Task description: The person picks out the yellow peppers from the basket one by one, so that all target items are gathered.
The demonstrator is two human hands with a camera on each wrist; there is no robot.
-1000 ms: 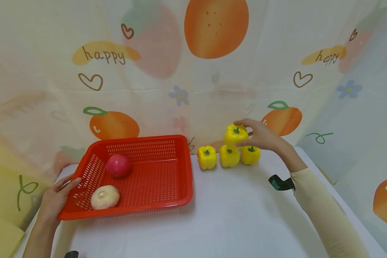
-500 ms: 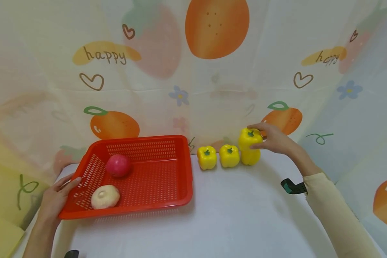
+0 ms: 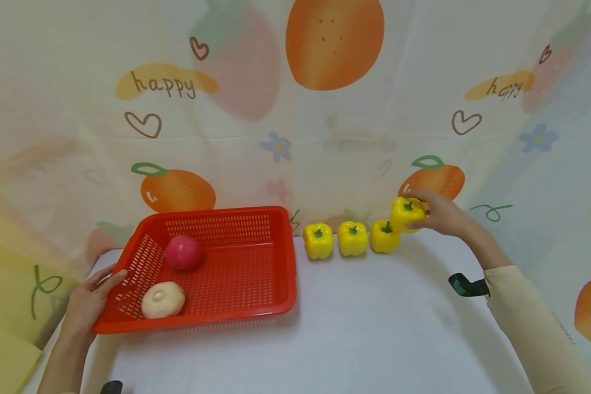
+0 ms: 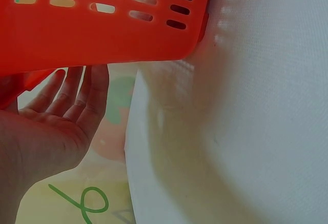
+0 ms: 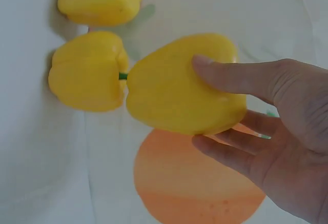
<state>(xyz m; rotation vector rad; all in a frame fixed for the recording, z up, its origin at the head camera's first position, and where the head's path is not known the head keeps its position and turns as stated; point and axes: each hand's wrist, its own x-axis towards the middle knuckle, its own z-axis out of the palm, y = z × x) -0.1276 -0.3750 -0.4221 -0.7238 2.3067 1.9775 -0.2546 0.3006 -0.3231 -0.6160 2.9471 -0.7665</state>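
My right hand (image 3: 445, 214) grips a yellow bell pepper (image 3: 406, 215) between thumb and fingers, held up off the table. The right wrist view shows my thumb across the side of this bell pepper (image 5: 179, 90), with fingers beneath it. Close by on its left stands another yellow bell pepper (image 3: 384, 238), the right end of a row with two more yellow bell peppers (image 3: 353, 241). My left hand (image 3: 86, 303) holds the left rim of a red plastic basket (image 3: 289, 268), its thumb over the edge. Inside lie a pinkish-red round fruit (image 3: 184, 253) and a cream, flattened round vegetable (image 3: 163, 300).
A white-covered table (image 3: 354, 323) carries the basket and peppers. Behind it hangs a fruit-printed curtain (image 3: 305, 164), close to the row of peppers. More printed cloth stands at both sides. A dark strap end (image 3: 468, 285) sticks out at my right wrist.
My right hand has carried the held bell pepper to the right along the row, past the rightmost standing pepper. My left hand and the basket stay in place.
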